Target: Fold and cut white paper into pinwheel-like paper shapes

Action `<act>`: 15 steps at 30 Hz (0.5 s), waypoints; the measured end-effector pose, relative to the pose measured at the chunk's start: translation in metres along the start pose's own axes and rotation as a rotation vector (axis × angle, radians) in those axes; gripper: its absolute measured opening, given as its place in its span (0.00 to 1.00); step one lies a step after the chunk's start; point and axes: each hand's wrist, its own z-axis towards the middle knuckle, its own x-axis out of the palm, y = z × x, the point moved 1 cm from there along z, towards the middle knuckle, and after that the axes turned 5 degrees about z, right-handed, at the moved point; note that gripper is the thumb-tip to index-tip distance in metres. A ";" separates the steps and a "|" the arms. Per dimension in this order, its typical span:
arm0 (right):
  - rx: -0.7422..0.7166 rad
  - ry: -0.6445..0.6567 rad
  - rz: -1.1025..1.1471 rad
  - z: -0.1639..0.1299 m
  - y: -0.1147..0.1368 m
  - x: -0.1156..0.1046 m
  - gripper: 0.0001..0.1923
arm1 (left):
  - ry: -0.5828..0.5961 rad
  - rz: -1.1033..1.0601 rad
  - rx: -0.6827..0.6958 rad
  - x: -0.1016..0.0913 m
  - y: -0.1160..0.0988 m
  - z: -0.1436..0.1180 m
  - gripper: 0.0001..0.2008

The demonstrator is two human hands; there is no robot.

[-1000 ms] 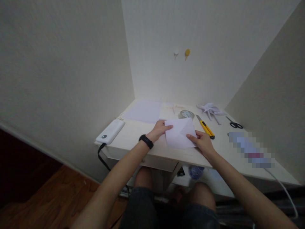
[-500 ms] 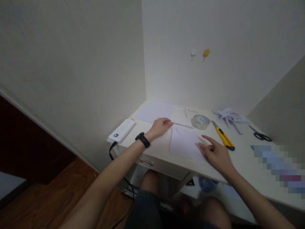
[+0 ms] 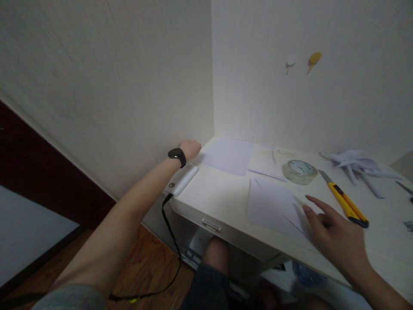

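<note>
My left hand, with a black watch on the wrist, is beside the left wall, just past a white power bank. Its fingers curl down in a closed shape; what they hold, if anything, is hidden. My right hand hovers by the right edge of a white paper sheet, thumb and index finger apart, nothing between them. A thin folded paper strip lies behind that sheet. Behind it, a roll of clear tape lies flat. A yellow utility knife rests right of the tape, blade out.
Another paper sheet lies in the back left corner of the white desk. Folded paper pieces are heaped at the back right. A black cable hangs from the power bank. Two hooks, one yellow, are on the wall.
My left hand has left the thin paper strip and moved left to the wall behind the power bank. My right hand stays by the sheet. The view has turned left.
</note>
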 end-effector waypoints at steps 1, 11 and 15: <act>-0.001 0.004 0.001 0.000 0.000 0.000 0.31 | 0.023 -0.025 -0.001 0.002 -0.002 0.002 0.06; -0.020 -0.012 -0.021 0.000 -0.001 -0.001 0.31 | 0.184 0.068 0.060 0.003 -0.005 0.015 0.03; -0.028 -0.006 -0.037 0.000 -0.001 -0.001 0.30 | 0.219 0.106 0.138 0.000 -0.006 0.014 0.03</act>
